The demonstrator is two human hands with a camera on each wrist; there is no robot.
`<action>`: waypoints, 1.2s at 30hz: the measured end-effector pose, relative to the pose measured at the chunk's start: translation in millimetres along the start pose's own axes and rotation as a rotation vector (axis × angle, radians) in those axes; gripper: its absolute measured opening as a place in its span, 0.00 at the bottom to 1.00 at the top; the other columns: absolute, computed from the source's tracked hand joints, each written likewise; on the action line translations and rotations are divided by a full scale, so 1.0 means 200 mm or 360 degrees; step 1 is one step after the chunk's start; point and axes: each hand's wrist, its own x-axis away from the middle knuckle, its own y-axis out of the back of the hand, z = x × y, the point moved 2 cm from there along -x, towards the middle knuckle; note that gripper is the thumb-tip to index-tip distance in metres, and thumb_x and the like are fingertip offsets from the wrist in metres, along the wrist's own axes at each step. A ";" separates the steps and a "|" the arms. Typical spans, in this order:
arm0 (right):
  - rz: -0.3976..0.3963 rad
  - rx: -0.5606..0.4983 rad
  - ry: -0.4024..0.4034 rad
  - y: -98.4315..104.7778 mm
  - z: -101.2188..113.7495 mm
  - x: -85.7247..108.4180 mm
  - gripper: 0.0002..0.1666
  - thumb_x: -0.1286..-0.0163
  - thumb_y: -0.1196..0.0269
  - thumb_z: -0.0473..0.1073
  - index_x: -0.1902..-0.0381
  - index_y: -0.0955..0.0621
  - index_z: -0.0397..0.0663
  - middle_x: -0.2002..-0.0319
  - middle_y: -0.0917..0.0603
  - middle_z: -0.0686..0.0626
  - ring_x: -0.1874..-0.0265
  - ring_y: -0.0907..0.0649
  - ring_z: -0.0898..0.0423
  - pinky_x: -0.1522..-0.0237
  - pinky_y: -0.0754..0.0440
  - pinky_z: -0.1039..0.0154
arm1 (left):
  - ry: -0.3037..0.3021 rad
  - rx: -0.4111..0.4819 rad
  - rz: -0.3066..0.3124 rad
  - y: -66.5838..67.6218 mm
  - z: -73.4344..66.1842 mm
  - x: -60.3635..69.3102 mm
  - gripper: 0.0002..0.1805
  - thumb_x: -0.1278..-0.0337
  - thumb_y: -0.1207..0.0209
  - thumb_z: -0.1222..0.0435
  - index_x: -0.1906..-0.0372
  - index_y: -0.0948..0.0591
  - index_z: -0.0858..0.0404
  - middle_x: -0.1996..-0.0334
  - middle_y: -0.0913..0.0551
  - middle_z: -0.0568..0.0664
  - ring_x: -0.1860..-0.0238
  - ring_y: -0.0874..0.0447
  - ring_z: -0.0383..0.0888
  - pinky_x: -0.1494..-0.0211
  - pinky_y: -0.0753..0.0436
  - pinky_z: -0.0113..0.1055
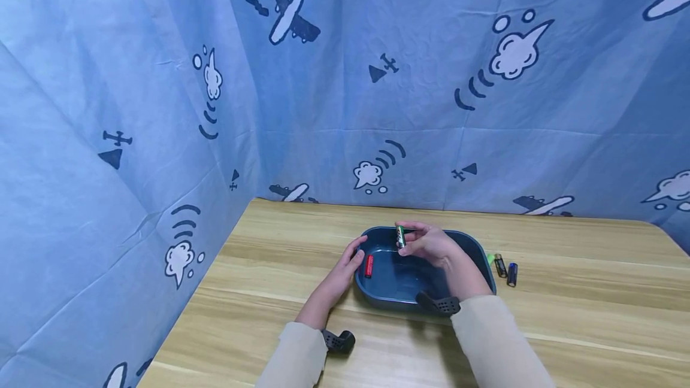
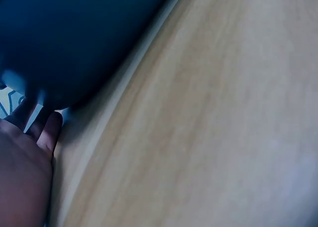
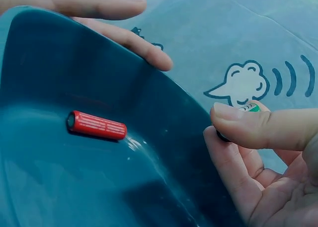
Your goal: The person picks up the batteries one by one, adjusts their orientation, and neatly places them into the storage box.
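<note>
My right hand (image 1: 433, 243) is over the dark blue plastic basin (image 1: 396, 304), pinching a green-and-black battery (image 1: 401, 237) between thumb and fingers. In the right wrist view the fingers cover most of that battery (image 3: 251, 108). A red battery (image 1: 369, 266) lies inside the basin near its left wall. At the basin's left end my left hand (image 1: 344, 268) touches the rim, its fingers fairly straight. The left wrist view shows fingers (image 2: 49, 132) of this hand against the basin's outer wall.
On the wooden table (image 1: 582, 304), right of the basin, lie a black battery with a brownish end (image 1: 500, 265) and a dark blue battery (image 1: 512, 275). A bright green object (image 1: 490, 258) is partly hidden by the basin rim. A blue patterned cloth (image 1: 431, 76) hangs behind the table.
</note>
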 end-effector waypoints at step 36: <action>-0.0014 0.0121 -0.0134 -0.15 -0.04 -0.07 0.38 0.53 0.35 0.19 0.42 0.29 0.33 0.71 0.23 0.46 0.72 0.20 0.55 0.62 0.17 0.59 | -0.0016 0.0090 0.0048 0.00 -0.02 0.01 0.26 0.33 0.59 0.59 0.30 0.41 0.49 0.29 0.50 0.52 0.30 0.54 0.53 0.32 0.50 0.55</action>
